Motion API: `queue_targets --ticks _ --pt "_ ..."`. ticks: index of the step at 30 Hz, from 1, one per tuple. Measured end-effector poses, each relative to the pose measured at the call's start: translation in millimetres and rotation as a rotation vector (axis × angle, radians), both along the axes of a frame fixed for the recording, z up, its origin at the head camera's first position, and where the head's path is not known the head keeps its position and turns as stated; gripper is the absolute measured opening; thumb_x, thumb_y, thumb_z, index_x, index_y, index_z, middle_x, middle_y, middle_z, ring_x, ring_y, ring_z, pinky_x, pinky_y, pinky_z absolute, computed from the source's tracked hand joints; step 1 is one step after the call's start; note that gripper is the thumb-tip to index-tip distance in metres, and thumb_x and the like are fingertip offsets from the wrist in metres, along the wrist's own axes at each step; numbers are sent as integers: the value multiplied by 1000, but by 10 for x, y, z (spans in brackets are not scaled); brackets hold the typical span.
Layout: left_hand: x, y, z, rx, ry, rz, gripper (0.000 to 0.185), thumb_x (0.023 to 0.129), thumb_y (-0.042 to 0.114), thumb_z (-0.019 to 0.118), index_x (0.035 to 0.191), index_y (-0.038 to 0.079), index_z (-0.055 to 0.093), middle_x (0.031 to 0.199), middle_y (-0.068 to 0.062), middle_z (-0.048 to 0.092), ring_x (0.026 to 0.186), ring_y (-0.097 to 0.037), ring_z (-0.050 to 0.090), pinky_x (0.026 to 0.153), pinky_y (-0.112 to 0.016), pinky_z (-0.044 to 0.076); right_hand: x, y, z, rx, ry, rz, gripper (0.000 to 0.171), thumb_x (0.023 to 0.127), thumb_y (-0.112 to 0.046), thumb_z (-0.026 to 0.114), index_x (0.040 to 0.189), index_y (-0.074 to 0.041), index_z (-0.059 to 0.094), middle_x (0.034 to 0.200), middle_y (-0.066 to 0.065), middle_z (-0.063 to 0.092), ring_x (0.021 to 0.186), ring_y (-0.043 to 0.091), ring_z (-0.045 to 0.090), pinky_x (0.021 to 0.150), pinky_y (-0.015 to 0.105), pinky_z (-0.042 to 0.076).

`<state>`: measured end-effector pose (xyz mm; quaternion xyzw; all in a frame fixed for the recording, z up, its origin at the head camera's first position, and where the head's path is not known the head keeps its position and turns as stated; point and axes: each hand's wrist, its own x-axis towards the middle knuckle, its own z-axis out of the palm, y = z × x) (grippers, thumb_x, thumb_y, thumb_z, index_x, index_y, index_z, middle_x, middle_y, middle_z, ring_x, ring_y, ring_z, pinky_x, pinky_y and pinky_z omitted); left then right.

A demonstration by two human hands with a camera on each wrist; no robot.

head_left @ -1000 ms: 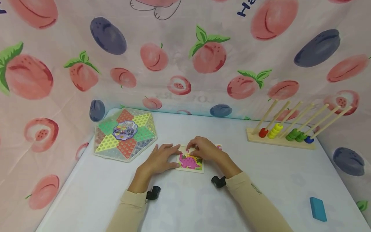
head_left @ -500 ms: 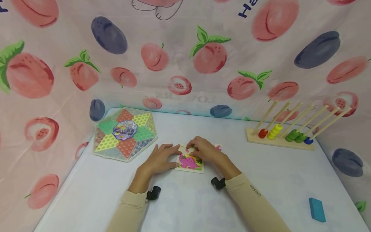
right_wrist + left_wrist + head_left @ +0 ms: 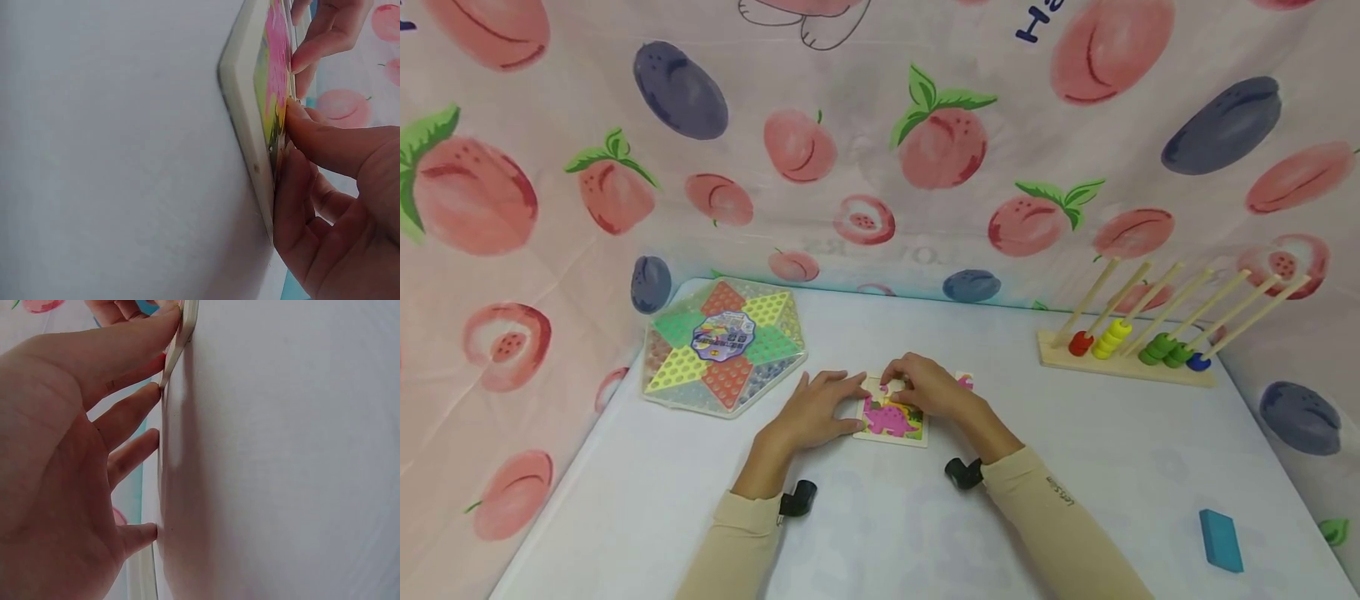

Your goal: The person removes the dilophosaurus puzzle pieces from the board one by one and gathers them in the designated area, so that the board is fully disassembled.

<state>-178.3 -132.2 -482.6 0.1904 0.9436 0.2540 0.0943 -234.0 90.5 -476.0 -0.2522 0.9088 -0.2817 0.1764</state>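
A small wooden jigsaw puzzle (image 3: pixel 891 421) with a pink dinosaur picture lies flat on the white table. My left hand (image 3: pixel 808 412) is spread at its left side, thumb and index fingertip touching the frame; in the left wrist view, the other fingertips of the left hand (image 3: pixel 69 450) reach down to the tabletop. Over the puzzle's upper right, my right hand (image 3: pixel 928 387) has thumb and fingers bent together on a puzzle piece (image 3: pixel 893 387), mostly hidden by the fingers. In the right wrist view, the thumb of the right hand (image 3: pixel 344 187) presses the picture surface.
Beyond the right wrist lies another pink-and-white piece (image 3: pixel 965 381), partly covered. A hexagonal Chinese checkers board (image 3: pixel 767 350) sits at the back left. At the back right stands a wooden peg rack (image 3: pixel 1127 369) with coloured beads. One blue block (image 3: pixel 1222 540) lies near the right edge.
Both hands keep almost the same place on the puzzle. Only a very slight shift of the right fingers shows.
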Motion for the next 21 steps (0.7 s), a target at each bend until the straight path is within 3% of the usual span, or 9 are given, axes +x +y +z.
queue_targets --ticks 13,21 --pt "0 38 -1 6 11 19 44 81 36 78 122 27 64 148 5 49 142 -25 36 112 -74 9 3 -32 -4 1 -2 -61 22 86 -16 74 105 -22 67 100 1 58 86 16 52 78 25 52" --pt "17 28 -14 -3 3 15 43 83 37 76 123 28 65 151 6 45 143 -25 34 112 -73 8 29 -46 -9 -4 9 -96 22 85 -14 74 106 -22 68 102 0 59 88 16 53 82 28 52"
